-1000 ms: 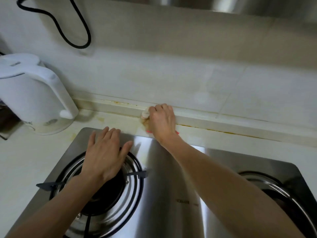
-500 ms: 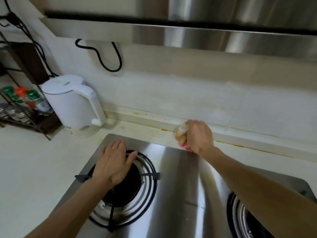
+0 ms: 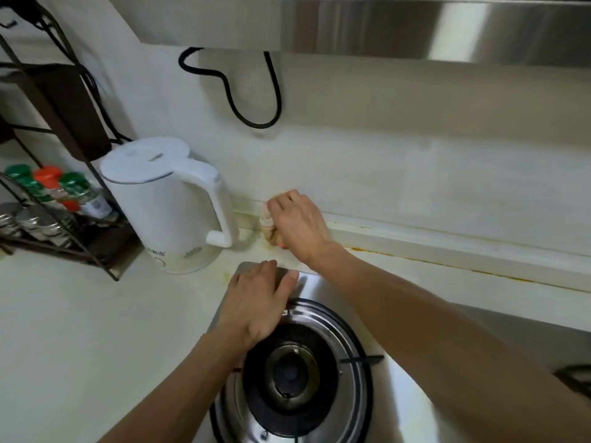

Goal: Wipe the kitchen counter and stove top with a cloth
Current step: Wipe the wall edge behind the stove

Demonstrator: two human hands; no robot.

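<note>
Your right hand (image 3: 295,223) grips a bunched cloth (image 3: 269,230), pale with pink showing at its lower edge, its fingers curled over the wad. The cloth sits at the back of the counter (image 3: 80,330), pressed into the corner where the counter meets the low ledge (image 3: 447,243) along the tiled wall, just right of the white electric kettle (image 3: 166,206). Yellowish stains run along the seam under the ledge, to the right of your wrist.

Your left hand (image 3: 259,302) lies flat, fingers straight and together, on the rear left corner of the stainless stove top (image 3: 393,394); its fingertips reach the steel edge and its palm overlaps the rim of the left burner (image 3: 287,372). It holds nothing. The two hands are near each other but not touching, the right one farther back.

The kettle stands on the counter with its handle turned towards the cloth, close to it but apart. Left of the kettle a dark wire rack (image 3: 60,231) holds spice jars (image 3: 51,190) with green and red caps. A black cable (image 3: 252,100) loops down the wall below the steel range hood (image 3: 383,27). At the far right edge a sliver of a second burner (image 3: 575,377) shows beyond your right forearm.
</note>
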